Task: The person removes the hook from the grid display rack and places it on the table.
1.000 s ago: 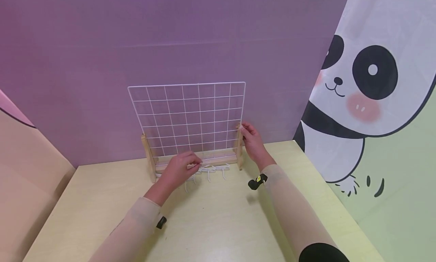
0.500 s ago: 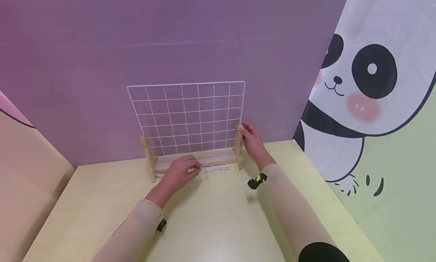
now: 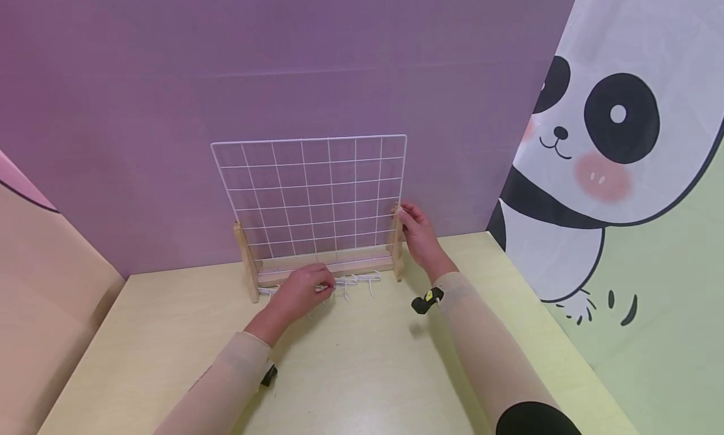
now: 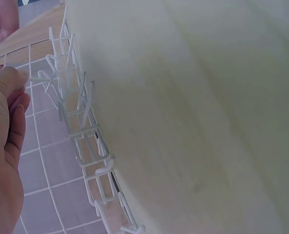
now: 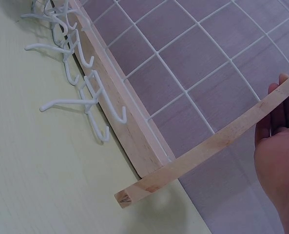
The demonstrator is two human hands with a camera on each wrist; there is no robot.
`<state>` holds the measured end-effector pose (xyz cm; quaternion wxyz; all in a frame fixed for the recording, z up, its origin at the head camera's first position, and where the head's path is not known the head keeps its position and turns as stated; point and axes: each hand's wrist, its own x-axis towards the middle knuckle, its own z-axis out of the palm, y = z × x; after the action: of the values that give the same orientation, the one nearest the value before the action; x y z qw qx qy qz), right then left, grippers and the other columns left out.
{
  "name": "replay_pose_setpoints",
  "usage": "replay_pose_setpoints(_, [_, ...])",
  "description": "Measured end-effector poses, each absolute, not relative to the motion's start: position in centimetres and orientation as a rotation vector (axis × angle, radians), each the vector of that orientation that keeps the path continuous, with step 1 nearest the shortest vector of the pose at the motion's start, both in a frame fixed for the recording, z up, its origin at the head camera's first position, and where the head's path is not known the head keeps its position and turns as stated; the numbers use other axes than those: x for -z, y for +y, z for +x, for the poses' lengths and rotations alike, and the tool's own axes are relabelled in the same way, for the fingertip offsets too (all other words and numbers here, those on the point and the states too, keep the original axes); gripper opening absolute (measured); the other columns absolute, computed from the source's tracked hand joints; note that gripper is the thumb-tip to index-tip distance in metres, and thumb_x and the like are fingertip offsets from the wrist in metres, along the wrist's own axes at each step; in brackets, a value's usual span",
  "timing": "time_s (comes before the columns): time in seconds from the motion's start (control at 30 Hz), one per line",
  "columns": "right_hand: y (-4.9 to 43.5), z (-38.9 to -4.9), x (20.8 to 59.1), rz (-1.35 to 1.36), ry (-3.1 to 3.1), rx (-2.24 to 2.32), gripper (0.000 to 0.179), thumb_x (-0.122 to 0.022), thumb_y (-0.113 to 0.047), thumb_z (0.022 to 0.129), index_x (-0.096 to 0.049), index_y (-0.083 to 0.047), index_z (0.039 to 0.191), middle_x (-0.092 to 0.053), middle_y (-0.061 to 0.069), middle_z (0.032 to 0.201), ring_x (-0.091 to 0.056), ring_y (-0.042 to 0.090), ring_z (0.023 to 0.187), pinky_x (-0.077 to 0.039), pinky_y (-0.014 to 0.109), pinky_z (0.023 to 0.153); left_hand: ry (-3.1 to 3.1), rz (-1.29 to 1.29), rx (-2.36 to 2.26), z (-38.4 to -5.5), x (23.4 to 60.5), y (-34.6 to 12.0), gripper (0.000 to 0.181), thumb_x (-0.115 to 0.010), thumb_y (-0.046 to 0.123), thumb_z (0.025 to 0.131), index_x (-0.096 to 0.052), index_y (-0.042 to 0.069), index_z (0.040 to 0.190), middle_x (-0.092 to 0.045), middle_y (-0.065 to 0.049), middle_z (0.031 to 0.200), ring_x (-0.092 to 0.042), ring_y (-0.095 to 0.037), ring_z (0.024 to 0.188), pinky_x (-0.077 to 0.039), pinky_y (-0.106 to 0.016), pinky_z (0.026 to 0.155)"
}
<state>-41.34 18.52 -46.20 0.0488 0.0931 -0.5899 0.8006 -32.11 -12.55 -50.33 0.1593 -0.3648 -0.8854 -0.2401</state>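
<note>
A white wire grid panel (image 3: pixel 308 139) stands upright in a wooden stand (image 3: pixel 246 259). Along the stand's foot, several white wire hooks (image 5: pixel 71 102) lie in a row, prongs pointing outward. My left hand (image 3: pixel 300 293) is low in front of the panel; in the left wrist view its thumb and fingers pinch the prong of one white hook (image 4: pixel 41 79), which overlaps the others in the row. At the right side, my right hand (image 3: pixel 420 237) holds the wooden upright (image 5: pixel 232 131) near its top, fingertips showing past its far edge.
The pale wooden table (image 3: pixel 351 378) reaches back to a purple backdrop (image 3: pixel 317 58) right behind the stand. On the right, a panda print (image 3: pixel 605 190) covers the wall beside the table's edge. A peach-coloured surface (image 3: pixel 45 284) borders the left side.
My left hand has moved slightly down, from near the lower grid to the hooks at the stand's foot. My right hand keeps its hold on the upright.
</note>
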Motion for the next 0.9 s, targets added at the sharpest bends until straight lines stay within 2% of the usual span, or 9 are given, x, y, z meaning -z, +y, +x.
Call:
replay_pose_setpoints(0.37, [18.25,-41.33,46.05,0.272,-1.770,-2.450,0.015,-0.058,-0.009,0.115,-0.069,-0.016,0.124,-0.073,-0.006,0.117,-0.061,0.019,0.120,-0.044,0.033,0.112,-2.609,-1.051,0.626,-31.98,50.32,-12.36,0.013,-0.084,0.001,0.093,-0.077,0.012,0.092,-0.066,0.006,0.091,-0.062,-0.012,0.083,-0.060,-0.029,0.077])
replay_pose_setpoints(0.9, [18.27,-41.46,46.30,0.302,-1.742,-2.451,0.017,-0.057,-0.007,0.115,-0.070,-0.017,0.121,-0.074,-0.008,0.113,-0.059,0.020,0.118,-0.046,0.030,0.104,-2.758,-1.010,0.791,-32.21,50.98,-12.28,0.011,-0.086,0.004,0.095,-0.081,0.012,0.097,-0.069,0.009,0.092,-0.062,-0.008,0.084,-0.061,-0.031,0.081])
